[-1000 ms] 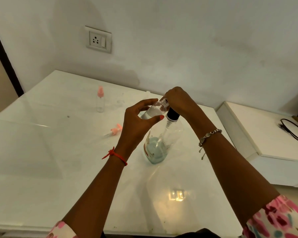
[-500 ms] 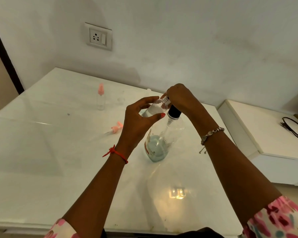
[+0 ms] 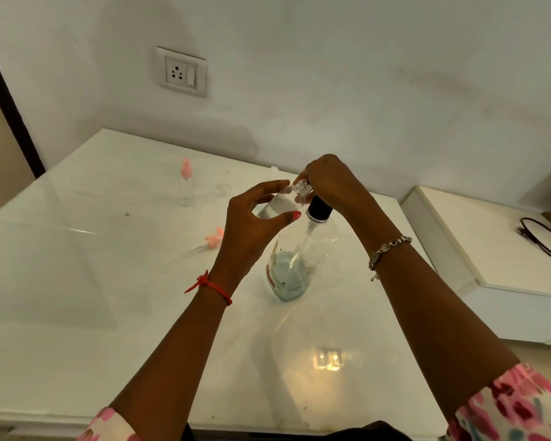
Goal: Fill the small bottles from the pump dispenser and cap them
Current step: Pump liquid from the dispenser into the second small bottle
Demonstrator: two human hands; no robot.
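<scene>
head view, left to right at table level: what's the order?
Pink-capped bottle → loose pink pump cap → left hand gripping a small bottle → right hand atop the pump dispenser → black cable.

The left hand (image 3: 252, 224) holds a small clear bottle (image 3: 282, 203) tilted, its fingers (image 3: 268, 189) curled round it. The right hand (image 3: 331, 183) covers the pump dispenser (image 3: 295, 259) top, just right of those fingers. Left of them, a pink-capped bottle (image 3: 186, 186) stands on the tabletop (image 3: 93, 281).
</scene>
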